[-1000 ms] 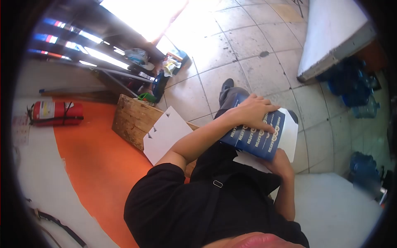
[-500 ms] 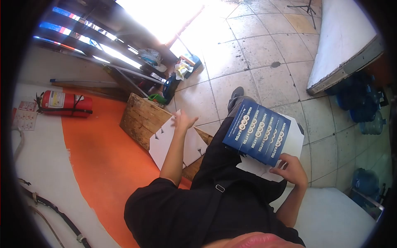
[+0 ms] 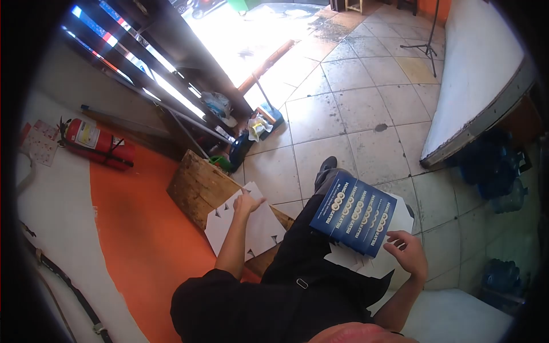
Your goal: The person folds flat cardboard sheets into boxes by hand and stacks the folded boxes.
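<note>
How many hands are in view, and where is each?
2: the left hand is over the white card on the wood; the right hand is beside the blue card. Neither looks hidden.

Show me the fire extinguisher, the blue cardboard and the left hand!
Fire extinguisher (image 3: 105, 143), head view: side of its red body.
Blue cardboard (image 3: 355, 216), head view: middle of its printed face.
Left hand (image 3: 246, 202), head view: back of the hand.
</note>
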The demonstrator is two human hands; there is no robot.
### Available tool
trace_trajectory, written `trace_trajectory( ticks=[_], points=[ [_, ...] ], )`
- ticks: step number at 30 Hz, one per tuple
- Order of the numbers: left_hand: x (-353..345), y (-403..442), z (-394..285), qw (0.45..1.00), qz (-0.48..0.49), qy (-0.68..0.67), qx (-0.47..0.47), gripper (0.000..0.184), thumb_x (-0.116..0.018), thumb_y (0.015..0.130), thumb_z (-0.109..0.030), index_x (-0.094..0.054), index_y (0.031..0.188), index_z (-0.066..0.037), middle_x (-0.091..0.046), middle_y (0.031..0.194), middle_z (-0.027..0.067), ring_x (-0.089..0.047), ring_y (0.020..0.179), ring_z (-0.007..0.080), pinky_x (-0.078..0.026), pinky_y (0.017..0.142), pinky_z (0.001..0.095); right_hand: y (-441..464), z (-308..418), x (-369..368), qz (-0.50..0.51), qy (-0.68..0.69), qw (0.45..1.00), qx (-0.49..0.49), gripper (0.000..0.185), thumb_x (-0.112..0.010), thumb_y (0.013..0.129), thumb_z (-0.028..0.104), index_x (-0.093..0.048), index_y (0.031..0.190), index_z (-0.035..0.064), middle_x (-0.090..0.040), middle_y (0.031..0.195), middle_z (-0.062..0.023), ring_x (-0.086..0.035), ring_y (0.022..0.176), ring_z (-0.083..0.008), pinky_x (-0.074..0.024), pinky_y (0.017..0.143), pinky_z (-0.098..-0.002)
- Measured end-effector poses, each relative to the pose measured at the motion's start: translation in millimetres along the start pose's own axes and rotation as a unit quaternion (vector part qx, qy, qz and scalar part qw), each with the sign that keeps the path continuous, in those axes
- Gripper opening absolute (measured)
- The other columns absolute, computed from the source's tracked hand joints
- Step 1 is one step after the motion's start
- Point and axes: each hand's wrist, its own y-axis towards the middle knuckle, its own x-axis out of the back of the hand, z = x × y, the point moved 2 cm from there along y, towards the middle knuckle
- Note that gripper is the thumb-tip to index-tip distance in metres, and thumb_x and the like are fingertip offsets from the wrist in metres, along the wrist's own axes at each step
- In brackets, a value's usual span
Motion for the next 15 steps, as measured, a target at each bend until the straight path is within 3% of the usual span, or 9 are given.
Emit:
trace_trajectory(
  ticks=[2, 5, 10, 13, 15],
  points=[
    [1.3, -16.9, -15.5, 0.995, 0.016, 0.096, 0.020, 0.105, -0.079, 0.072, -0.053, -0.032, 0.144, 0.006, -0.062, 0.124, 0.0262, -0.060, 0.116, 0.0396, -0.048, 0.099, 0.0427, 1.2, -1.8, -0.4, 0.001, 0.004, 1.000, -0.002, 0.035, -0.075, 0.079, 0.014, -0.070, 0.111, 0.0017, -0.070, 0.092, -0.0080, -0.063, 0.076, -0.0144, -0.0512, 0.068, -0.0291],
    [-24.5, 14.5, 8.9, 0.997, 0.004, 0.072, 0.011, 0.102, -0.078, 0.071, -0.056, -0.039, 0.140, 0.008, -0.061, 0.125, 0.0241, -0.061, 0.116, 0.0368, -0.048, 0.099, 0.0413, 1.2, -1.7, 0.7, 0.000, 0.004, 1.000, 0.006, 0.035, -0.074, 0.080, 0.014, -0.069, 0.112, 0.0016, -0.070, 0.093, -0.0082, -0.064, 0.077, -0.0149, -0.0514, 0.070, -0.0294],
    [-4.6, 1.3, 3.3, 0.999, -0.019, 0.033, 0.030, 0.101, -0.079, 0.069, -0.060, -0.045, 0.136, 0.009, -0.061, 0.126, 0.0230, -0.061, 0.116, 0.0348, -0.049, 0.098, 0.0407, -3.1, -4.0, 0.5, 0.025, 0.048, 0.998, 0.039, 0.036, -0.073, 0.082, 0.014, -0.067, 0.116, 0.0020, -0.070, 0.096, -0.0083, -0.064, 0.081, -0.0150, -0.0520, 0.074, -0.0299],
    [-4.2, -18.8, -27.3, 0.994, 0.030, 0.102, 0.025, 0.087, -0.076, 0.072, -0.057, -0.055, 0.128, 0.007, -0.061, 0.127, 0.0218, -0.062, 0.115, 0.0343, -0.051, 0.096, 0.0393, -1.4, -7.3, -0.9, 0.024, 0.048, 0.998, 0.039, 0.037, -0.072, 0.082, 0.013, -0.067, 0.117, 0.0025, -0.071, 0.097, -0.0082, -0.064, 0.082, -0.0146, -0.0521, 0.075, -0.0300],
    [-16.7, -10.7, -25.4, 0.995, 0.006, 0.102, 0.020, 0.081, -0.076, 0.072, -0.057, -0.061, 0.122, 0.005, -0.063, 0.124, 0.0222, -0.062, 0.114, 0.0351, -0.051, 0.095, 0.0405, -0.4, -7.3, -3.6, 0.021, 0.051, 0.998, 0.035, 0.037, -0.072, 0.083, 0.013, -0.066, 0.118, 0.0022, -0.070, 0.097, -0.0082, -0.064, 0.082, -0.0145, -0.0521, 0.076, -0.0300]
  ],
)
